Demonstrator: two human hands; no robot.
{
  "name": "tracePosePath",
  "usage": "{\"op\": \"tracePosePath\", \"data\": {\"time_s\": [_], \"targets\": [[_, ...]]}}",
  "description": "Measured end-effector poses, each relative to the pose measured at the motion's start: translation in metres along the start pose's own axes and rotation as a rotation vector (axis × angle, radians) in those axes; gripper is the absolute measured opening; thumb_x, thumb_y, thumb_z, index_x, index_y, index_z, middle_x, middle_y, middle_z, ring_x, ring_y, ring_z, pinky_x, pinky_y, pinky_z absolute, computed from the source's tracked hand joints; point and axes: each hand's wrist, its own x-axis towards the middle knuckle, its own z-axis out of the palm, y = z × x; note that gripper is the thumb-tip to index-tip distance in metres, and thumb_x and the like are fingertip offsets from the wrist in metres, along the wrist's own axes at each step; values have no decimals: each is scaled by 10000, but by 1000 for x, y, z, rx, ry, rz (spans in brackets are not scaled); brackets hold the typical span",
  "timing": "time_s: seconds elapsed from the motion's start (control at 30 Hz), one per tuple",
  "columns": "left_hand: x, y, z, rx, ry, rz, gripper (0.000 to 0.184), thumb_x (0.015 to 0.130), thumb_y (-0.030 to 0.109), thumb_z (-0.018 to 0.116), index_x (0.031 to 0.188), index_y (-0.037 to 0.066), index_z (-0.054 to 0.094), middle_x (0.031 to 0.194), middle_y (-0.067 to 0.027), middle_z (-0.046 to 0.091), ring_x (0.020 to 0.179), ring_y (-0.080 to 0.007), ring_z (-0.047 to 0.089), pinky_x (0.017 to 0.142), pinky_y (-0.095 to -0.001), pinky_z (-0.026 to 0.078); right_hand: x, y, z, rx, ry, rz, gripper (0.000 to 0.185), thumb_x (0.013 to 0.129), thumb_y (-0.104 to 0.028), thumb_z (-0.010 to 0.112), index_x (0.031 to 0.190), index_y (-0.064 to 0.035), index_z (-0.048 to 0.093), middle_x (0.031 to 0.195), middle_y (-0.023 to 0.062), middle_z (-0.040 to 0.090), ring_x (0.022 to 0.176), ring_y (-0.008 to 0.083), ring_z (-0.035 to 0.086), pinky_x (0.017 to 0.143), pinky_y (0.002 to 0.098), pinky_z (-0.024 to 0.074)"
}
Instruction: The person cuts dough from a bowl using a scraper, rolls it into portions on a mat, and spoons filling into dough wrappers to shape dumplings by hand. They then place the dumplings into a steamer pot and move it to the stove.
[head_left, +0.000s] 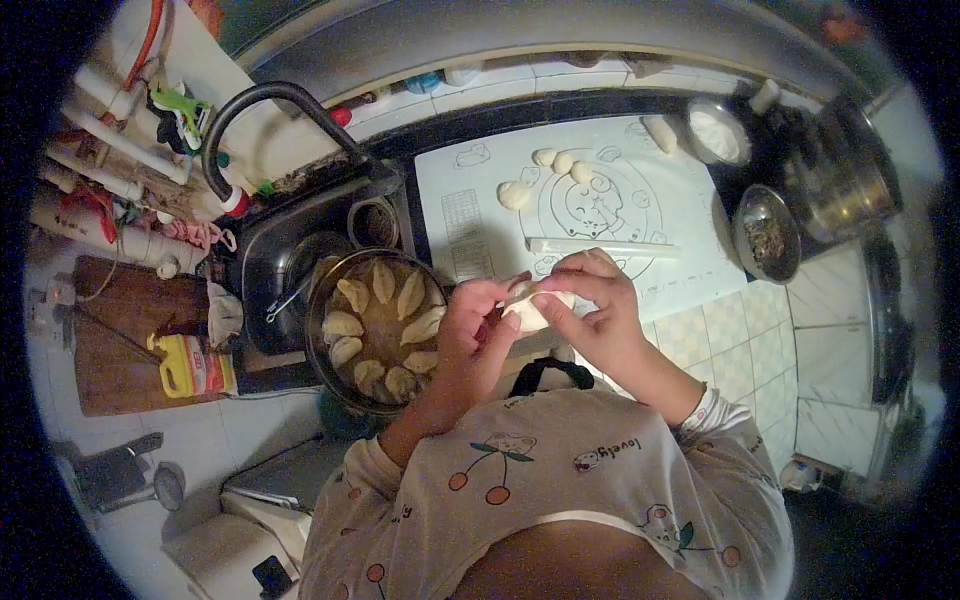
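Note:
Both hands meet over the front edge of the white printed mat (480, 210). Between them is a pale, partly folded dumpling (538, 312). My left hand (478, 325) has its fingers closed on the dumpling's left end. On the other side, my right hand (592, 300) pinches its upper and right edge with thumb and fingers. Left of my hands stands a round pan (312, 345) with several folded dumplings (382, 282) in a ring. A white rolling pin (600, 247) lies on the mat, with small dough balls (563, 162) and a larger dough lump (515, 195) behind it.
A bowl of white powder (716, 135) and a metal bowl of dark filling (767, 236) stand at the right, near a large metal pot (845, 185). The sink (270, 250) with its black faucet (290, 90) is at the left, beside a yellow bottle (190, 366).

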Motion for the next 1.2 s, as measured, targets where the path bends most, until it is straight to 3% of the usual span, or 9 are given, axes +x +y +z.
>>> {"op": "tracePosePath", "data": {"time_s": [0.27,0.57,0.77,0.9,1.1,1.2], "targets": [[4,-8,2,-131,95,-44,126,871,-9,513,992,-16,478,1193,-210,530,950,-173,587,728,-260,526,1,-3,2,46,-14,16,108,702,-82,698,807,-75,671,795,75,612,727,247,563,651,334,437],[3,2,0,166,3,84,211,825,-47,568,1014,0,486,1175,-201,557,917,-108,581,744,-212,469,5,-5,-1,113,-69,0,109,703,-74,700,808,-94,678,800,69,631,719,234,574,632,328,449],[3,0,4,125,25,113,279,781,-37,638,1013,-12,485,1133,-203,584,884,-111,593,721,-215,479,0,-8,-2,114,-92,57,103,727,-63,679,826,-82,658,835,80,650,735,245,592,649,332,471],[5,-3,5,214,87,166,207,777,-27,644,948,-4,531,1110,-198,600,858,-122,611,674,-225,494,1,-7,-2,78,-111,-80,122,738,-52,665,857,-78,656,851,84,647,744,260,593,666,343,477],[6,-5,6,353,131,294,119,786,-22,623,886,10,568,1067,-169,627,804,-130,630,645,-232,499,0,-7,-2,76,-89,-74,183,718,-47,682,898,-72,660,889,94,642,763,260,598,645,338,486],[7,-8,5,365,154,250,110,797,-21,606,896,7,565,1056,-155,632,790,-127,626,654,-237,499,-3,-12,-1,126,-52,64,214,716,-50,711,926,-48,668,853,113,639,776,227,607,691,307,470]]}}
